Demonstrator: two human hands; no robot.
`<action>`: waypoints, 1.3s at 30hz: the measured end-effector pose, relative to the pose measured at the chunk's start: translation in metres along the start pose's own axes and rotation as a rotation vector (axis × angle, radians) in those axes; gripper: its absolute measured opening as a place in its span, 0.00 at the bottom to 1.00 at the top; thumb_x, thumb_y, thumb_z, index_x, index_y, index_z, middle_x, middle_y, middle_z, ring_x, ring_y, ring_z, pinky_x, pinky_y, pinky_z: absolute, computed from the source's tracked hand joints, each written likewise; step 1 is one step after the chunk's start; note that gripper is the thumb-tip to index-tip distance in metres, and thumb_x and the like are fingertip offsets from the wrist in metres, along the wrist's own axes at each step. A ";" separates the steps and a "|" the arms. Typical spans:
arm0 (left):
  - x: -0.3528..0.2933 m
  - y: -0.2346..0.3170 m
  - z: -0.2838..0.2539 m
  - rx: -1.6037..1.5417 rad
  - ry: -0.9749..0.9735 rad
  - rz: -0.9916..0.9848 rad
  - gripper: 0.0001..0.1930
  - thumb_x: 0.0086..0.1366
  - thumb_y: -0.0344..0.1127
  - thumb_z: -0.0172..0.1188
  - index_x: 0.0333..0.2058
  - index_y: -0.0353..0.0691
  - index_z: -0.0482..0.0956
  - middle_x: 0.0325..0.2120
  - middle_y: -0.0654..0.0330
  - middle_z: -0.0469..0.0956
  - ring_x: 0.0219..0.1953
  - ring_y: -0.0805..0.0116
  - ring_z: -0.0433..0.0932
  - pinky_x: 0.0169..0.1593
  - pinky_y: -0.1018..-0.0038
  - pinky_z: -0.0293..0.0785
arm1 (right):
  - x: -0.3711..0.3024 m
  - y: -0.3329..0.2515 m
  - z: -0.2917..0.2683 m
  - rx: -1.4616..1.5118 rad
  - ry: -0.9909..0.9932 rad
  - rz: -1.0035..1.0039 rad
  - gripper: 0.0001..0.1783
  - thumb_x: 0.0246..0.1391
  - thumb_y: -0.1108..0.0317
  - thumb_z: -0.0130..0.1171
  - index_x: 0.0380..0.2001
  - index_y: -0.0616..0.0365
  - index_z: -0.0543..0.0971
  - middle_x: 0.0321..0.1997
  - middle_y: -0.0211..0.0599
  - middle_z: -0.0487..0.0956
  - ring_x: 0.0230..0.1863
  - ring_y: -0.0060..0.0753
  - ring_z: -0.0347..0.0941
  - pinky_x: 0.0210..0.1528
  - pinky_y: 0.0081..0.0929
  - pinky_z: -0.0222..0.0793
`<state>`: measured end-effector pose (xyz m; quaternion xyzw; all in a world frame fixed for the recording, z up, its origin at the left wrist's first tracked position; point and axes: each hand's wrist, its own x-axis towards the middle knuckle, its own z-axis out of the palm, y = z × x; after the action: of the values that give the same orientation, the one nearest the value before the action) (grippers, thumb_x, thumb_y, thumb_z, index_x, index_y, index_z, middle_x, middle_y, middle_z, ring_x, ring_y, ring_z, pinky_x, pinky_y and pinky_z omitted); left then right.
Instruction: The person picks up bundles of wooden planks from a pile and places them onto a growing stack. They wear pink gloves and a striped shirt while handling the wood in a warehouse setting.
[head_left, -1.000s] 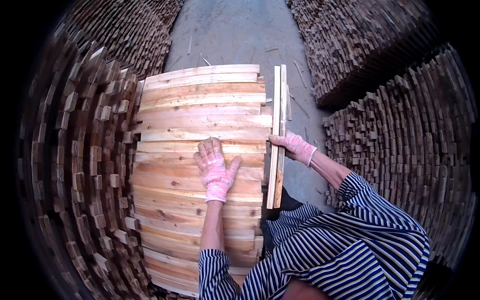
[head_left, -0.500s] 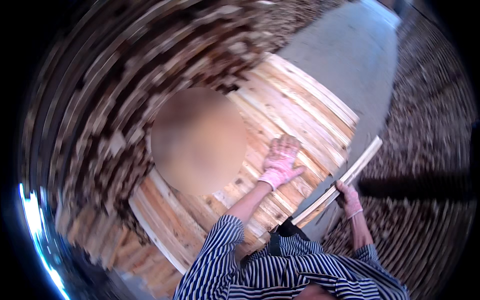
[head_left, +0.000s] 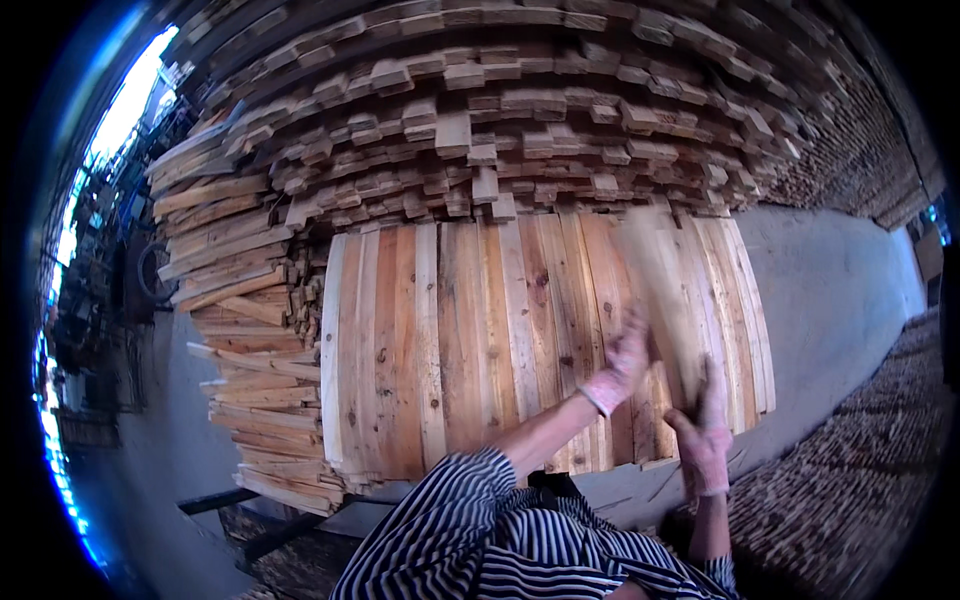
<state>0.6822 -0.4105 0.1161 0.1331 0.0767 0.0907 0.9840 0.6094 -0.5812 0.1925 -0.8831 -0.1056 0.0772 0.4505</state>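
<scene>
In the head view, the left hand (head_left: pixel 622 362), in a pinkish glove, reaches over a layer of boards (head_left: pixel 455 340) laid side by side. Its fingers are smeared by blur next to a pale loose board (head_left: pixel 668 300); I cannot tell whether they touch or grasp it. The right hand (head_left: pixel 703 438), gloved likewise, has its thumb and fingers spread apart at the board's near end; blur conceals whether it grips the wood or has let go. The loose board slants over the right part of the layer, its far end too smeared to outline and the boards beneath it partly covered. Whether it rests flat is unclear.

The striped shirt (head_left: pixel 430 520) overlaps the layer's near edge and is cut off by the lower border. Beyond the layer rises a stack of wood (head_left: pixel 450 130), running out of view at the top. A pile of strips (head_left: pixel 265 345) stands at the left. The lower-right stack (head_left: pixel 850 460) is blurred and fades into the dark rim. Far left, dim clutter (head_left: pixel 100 290) beside bright glare is hard to identify.
</scene>
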 end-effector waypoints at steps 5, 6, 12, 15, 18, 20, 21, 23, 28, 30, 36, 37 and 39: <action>-0.035 0.137 -0.045 -0.107 0.318 0.380 0.39 0.60 0.79 0.51 0.48 0.45 0.73 0.37 0.57 0.80 0.43 0.58 0.81 0.50 0.54 0.80 | 0.092 -0.072 0.079 -0.378 -0.650 -0.551 0.47 0.53 0.68 0.68 0.74 0.39 0.58 0.59 0.52 0.73 0.59 0.57 0.73 0.58 0.44 0.73; -0.031 0.150 -0.051 -0.126 0.308 0.414 0.40 0.60 0.79 0.52 0.48 0.45 0.72 0.39 0.57 0.79 0.44 0.57 0.81 0.51 0.53 0.80 | 0.105 -0.082 0.091 -0.416 -0.689 -0.547 0.47 0.53 0.69 0.68 0.73 0.39 0.59 0.59 0.52 0.73 0.59 0.56 0.73 0.59 0.44 0.72; -0.073 0.259 -0.095 -0.013 0.468 0.684 0.39 0.64 0.75 0.51 0.56 0.45 0.73 0.52 0.58 0.77 0.50 0.58 0.78 0.53 0.54 0.76 | 0.144 -0.132 0.207 -0.179 -0.876 -0.819 0.43 0.53 0.71 0.67 0.71 0.42 0.64 0.62 0.51 0.73 0.63 0.52 0.71 0.64 0.40 0.70; -0.108 0.286 -0.093 0.386 0.704 0.466 0.35 0.70 0.66 0.52 0.64 0.46 0.69 0.60 0.61 0.73 0.59 0.66 0.73 0.61 0.63 0.72 | 0.181 -0.149 0.265 -0.227 -0.826 -0.924 0.44 0.52 0.72 0.68 0.72 0.40 0.64 0.63 0.53 0.73 0.63 0.53 0.70 0.65 0.40 0.70; -0.175 0.299 -0.114 0.616 0.641 0.618 0.33 0.75 0.55 0.50 0.68 0.37 0.65 0.66 0.58 0.68 0.66 0.67 0.67 0.69 0.68 0.64 | 0.194 -0.183 0.329 -0.412 -0.787 -1.014 0.44 0.51 0.70 0.68 0.70 0.36 0.64 0.65 0.54 0.72 0.63 0.59 0.70 0.66 0.43 0.68; -0.211 0.315 -0.099 0.614 0.550 0.638 0.30 0.76 0.52 0.51 0.67 0.37 0.67 0.61 0.57 0.74 0.62 0.66 0.71 0.66 0.65 0.68 | 0.220 -0.169 0.350 -0.670 -0.610 -1.077 0.43 0.53 0.67 0.67 0.70 0.28 0.62 0.66 0.53 0.70 0.64 0.60 0.69 0.66 0.47 0.67; -0.237 0.326 -0.104 0.645 0.489 0.724 0.30 0.77 0.53 0.49 0.66 0.36 0.67 0.58 0.54 0.76 0.59 0.63 0.75 0.64 0.62 0.71 | 0.217 -0.168 0.363 -0.804 -0.564 -1.073 0.43 0.54 0.67 0.65 0.71 0.25 0.61 0.67 0.52 0.70 0.65 0.60 0.69 0.66 0.48 0.67; -0.288 0.355 -0.123 0.648 0.654 0.821 0.30 0.76 0.53 0.51 0.65 0.36 0.68 0.59 0.53 0.75 0.59 0.61 0.76 0.63 0.60 0.71 | 0.216 -0.169 0.375 -0.939 -0.587 -0.935 0.41 0.56 0.66 0.61 0.70 0.21 0.61 0.69 0.51 0.69 0.69 0.61 0.64 0.70 0.53 0.61; -0.405 0.402 -0.241 0.278 1.204 1.016 0.30 0.71 0.54 0.58 0.64 0.40 0.70 0.57 0.56 0.77 0.56 0.60 0.77 0.59 0.60 0.73 | 0.168 -0.193 0.396 -0.926 -0.319 -1.157 0.42 0.50 0.58 0.70 0.69 0.33 0.65 0.73 0.53 0.63 0.69 0.58 0.63 0.71 0.54 0.59; -0.437 0.399 -0.283 0.246 1.326 0.926 0.31 0.69 0.57 0.60 0.63 0.44 0.71 0.56 0.57 0.77 0.53 0.61 0.78 0.55 0.62 0.75 | 0.135 -0.219 0.436 -0.400 -0.601 -1.052 0.45 0.48 0.61 0.71 0.69 0.40 0.63 0.71 0.52 0.64 0.68 0.58 0.65 0.67 0.50 0.64; -0.456 0.366 -0.353 -0.026 1.228 0.477 0.27 0.66 0.63 0.60 0.48 0.45 0.77 0.50 0.57 0.77 0.46 0.63 0.77 0.45 0.66 0.76 | 0.038 -0.300 0.603 -0.350 -0.774 -1.241 0.44 0.53 0.62 0.68 0.71 0.49 0.59 0.70 0.51 0.65 0.67 0.58 0.66 0.67 0.49 0.65; -0.472 0.364 -0.366 0.020 1.290 0.418 0.28 0.66 0.61 0.61 0.52 0.44 0.76 0.49 0.56 0.78 0.47 0.62 0.77 0.47 0.64 0.75 | 0.020 -0.319 0.629 -0.476 -0.898 -1.126 0.42 0.54 0.61 0.67 0.70 0.53 0.61 0.70 0.53 0.65 0.69 0.57 0.64 0.69 0.47 0.63; -0.495 0.358 -0.409 0.123 1.392 0.286 0.32 0.65 0.59 0.63 0.58 0.42 0.73 0.49 0.54 0.80 0.49 0.59 0.77 0.51 0.62 0.74 | -0.006 -0.321 0.688 -0.517 -1.035 -1.091 0.41 0.55 0.59 0.67 0.69 0.54 0.62 0.70 0.54 0.66 0.70 0.57 0.63 0.69 0.42 0.63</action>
<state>0.0725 -0.0682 -0.1117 0.1084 0.6739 0.2783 0.6758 0.4065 0.1371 0.0527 -0.6354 -0.7338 0.2191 0.0992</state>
